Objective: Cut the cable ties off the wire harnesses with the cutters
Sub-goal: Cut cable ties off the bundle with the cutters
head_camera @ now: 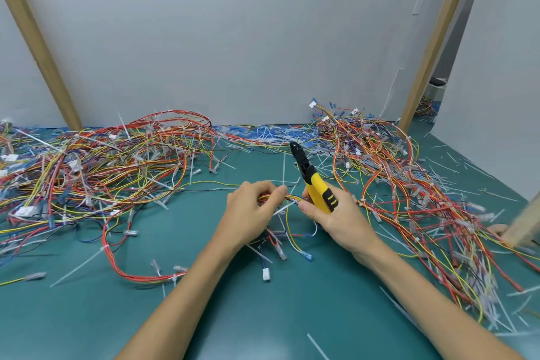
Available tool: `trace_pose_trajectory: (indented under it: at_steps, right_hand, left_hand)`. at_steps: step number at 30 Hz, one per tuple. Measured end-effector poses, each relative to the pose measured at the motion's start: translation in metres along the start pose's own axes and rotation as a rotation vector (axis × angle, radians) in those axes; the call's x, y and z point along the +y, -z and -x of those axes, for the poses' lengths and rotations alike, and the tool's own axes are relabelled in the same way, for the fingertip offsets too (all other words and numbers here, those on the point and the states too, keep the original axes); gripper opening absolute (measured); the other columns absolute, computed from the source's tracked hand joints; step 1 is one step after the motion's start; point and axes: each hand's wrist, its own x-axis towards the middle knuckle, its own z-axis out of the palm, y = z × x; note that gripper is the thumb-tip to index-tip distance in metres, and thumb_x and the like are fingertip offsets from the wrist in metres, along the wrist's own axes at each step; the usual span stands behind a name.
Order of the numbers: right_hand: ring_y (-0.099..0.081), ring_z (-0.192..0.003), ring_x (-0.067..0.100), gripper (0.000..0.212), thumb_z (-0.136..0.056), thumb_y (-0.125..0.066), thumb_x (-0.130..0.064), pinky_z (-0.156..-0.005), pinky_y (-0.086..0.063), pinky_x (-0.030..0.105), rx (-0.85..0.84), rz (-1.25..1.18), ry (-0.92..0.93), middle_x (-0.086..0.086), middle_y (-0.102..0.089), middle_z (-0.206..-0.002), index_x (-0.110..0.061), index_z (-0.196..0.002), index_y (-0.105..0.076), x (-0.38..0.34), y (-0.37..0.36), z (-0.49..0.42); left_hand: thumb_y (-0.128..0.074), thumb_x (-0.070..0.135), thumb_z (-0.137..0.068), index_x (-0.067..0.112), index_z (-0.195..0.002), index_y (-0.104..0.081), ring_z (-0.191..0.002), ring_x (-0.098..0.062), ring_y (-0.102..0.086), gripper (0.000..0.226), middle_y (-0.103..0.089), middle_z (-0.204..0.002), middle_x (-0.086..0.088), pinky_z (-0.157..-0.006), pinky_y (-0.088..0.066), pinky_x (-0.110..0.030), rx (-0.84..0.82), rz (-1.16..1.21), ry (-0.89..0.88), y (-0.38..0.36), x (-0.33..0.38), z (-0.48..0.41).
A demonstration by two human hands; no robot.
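A teal tabletop [233, 316] fills the view, closed at the back by a plain grey wall [248, 38]. A slanting wooden post [38, 47] stands at the left and a second post [435, 38] at the right. One heap [96, 166] of red, yellow and blue harnesses spreads over the left side, and another heap [394, 172] runs down the right side. Loose white ties [268, 133] lie thick along the foot of the wall, and others are scattered over the mat. Near the middle, the left hand [251, 213] has its fingers [263, 188] curled round a harness [292, 199]. The right hand [336, 219] grips the yellow-handled cutters [314, 181], tip pointing up and away, its thumb at the same harness. The jaws look closed, though blurred.
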Motion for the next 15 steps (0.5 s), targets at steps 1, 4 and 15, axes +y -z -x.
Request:
trace_pose_trajectory:
  at_steps: [1, 4, 15]
  right_hand:
    - [-0.053, -0.058, 0.001, 0.011, -0.090, -0.075, -0.021, -0.059, -0.040, 0.013, 0.017, -0.024, -0.026, -0.015, -0.062, -0.070, -0.021, -0.091, -0.064, 0.000, 0.000, 0.000]
    - [-0.054, -0.059, 0.003, 0.013, -0.089, -0.076, -0.020, -0.060, -0.040, 0.019, 0.045, -0.107, -0.095, -0.014, -0.062, -0.070, -0.022, -0.093, -0.064, 0.001, 0.001, -0.001]
    - [-0.052, -0.076, 0.016, 0.039, -0.082, -0.057, -0.069, -0.062, -0.039, 0.034, 0.202, 0.713, 0.158, -0.011, -0.055, -0.078, -0.031, -0.085, -0.050, -0.009, 0.023, 0.002]
  left_hand:
    - [-0.059, 0.043, -0.097, 0.023, -0.077, -0.064, -0.068, -0.013, -0.053, 0.028, -0.057, -0.063, 0.011, -0.072, -0.042, -0.034, -0.047, 0.009, 0.004, 0.002, -0.001, 0.000]
    - [-0.069, 0.033, -0.093, 0.026, -0.087, -0.066, -0.073, -0.010, -0.067, 0.010, -0.068, -0.083, 0.011, -0.078, -0.051, -0.030, -0.172, 0.134, 0.019, 0.011, -0.006, -0.002]
    - [-0.064, 0.032, -0.096, 0.023, -0.087, -0.067, -0.073, -0.010, -0.065, 0.013, -0.070, -0.073, 0.009, -0.072, -0.052, -0.031, 0.006, -0.104, -0.089, 0.014, -0.017, -0.004]
